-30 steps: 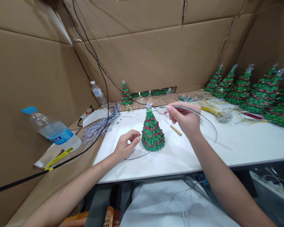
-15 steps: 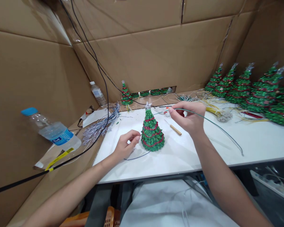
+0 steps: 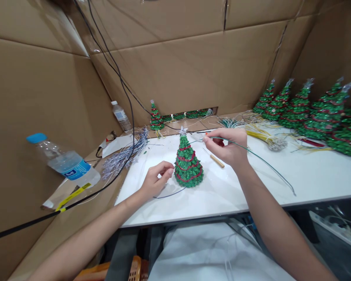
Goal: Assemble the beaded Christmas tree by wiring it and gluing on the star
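Observation:
A small green Christmas tree with red garland and a clear star stands upright on the white board, in the middle of the view. At its lower left edge, the curled thumb and fingers of my left hand grip it. My right hand, to the right of the tree, pinches a thin green wire. One end of this wire reaches toward the upper part of the tree; the other trails down to the right in the air. A dark wire runs from under the tree's base toward my left wrist.
An awl with a wooden handle lies behind the tree. Bundled wires lie left, yellow ones right. Several finished trees stand at right. A water bottle and a black cable are at left.
My right hand has moved a little left and down toward the tree, drawing the green wire along with it. My left hand and the tree have stayed in place.

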`<move>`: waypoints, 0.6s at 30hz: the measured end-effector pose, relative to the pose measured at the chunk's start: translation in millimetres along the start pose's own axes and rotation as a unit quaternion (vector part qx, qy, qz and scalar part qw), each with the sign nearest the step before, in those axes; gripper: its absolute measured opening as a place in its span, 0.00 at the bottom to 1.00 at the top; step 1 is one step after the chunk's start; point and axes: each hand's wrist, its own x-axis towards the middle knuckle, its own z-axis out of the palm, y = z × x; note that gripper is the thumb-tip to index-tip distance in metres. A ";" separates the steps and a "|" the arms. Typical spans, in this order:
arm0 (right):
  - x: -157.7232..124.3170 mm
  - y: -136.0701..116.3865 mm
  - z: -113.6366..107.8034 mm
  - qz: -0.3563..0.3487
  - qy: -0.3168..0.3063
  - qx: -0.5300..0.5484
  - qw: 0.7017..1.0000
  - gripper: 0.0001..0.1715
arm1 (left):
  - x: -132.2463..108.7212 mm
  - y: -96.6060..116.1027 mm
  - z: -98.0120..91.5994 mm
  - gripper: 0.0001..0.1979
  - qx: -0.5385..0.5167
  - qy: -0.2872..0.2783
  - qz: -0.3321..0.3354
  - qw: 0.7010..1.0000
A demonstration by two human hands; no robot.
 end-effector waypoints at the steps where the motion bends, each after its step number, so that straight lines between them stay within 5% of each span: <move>1: 0.0 -0.2 0.4 0.004 0.001 0.002 1.000 0.09 | -0.1 0.2 -0.2 0.16 0.000 0.000 0.000 1.000; 18: 0.9 -6.1 0.2 0.069 -0.100 0.110 0.987 0.08 | -0.4 1.4 0.4 0.14 0.001 -0.006 0.000 1.000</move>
